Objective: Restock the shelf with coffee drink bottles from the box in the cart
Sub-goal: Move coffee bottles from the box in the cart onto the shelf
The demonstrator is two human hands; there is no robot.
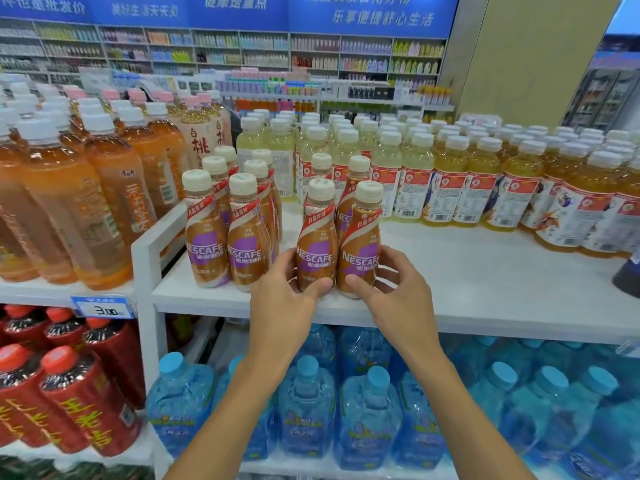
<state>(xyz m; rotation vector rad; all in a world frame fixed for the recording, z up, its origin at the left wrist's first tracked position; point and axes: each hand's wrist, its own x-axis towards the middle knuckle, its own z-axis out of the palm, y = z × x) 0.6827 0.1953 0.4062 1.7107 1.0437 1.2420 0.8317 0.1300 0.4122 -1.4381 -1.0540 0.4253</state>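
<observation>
Our left hand [287, 289] was stretched forward and up from the bottom of the view, forearm bare. It gripped the left coffee bottle [317, 244] low on its body, thumb across the front by the base and fingers curled round the left side. Our right hand [394, 282] mirrored it, with its thumb on the front of the right coffee bottle [360, 247] and its fingers wrapped round the right side. Both bottles stood upright and touching each other on the white shelf [485, 278], close to its near edge, with two more of the same kind just behind them.

On the far left stood orange tea bottles [104, 202], with a price tag [104, 307] on the edge below them and red bottles [79, 400] on the lower level. A white divider [145, 244] separated these from our shelf. Just right of it stood a cluster of coffee bottles [207, 244], with a narrow gap between them and our pair. Pale yellow drink bottles [415, 168] filled the far part of the shelf, running rightward. Blue water jugs [367, 417] sat underneath. Stocked wall shelving [242, 53] lined the far side of the store under a blue banner [363, 15].

Bare shelf board stretched right of our right hand, ending at a dark object [627, 275] at the right edge of the view.
</observation>
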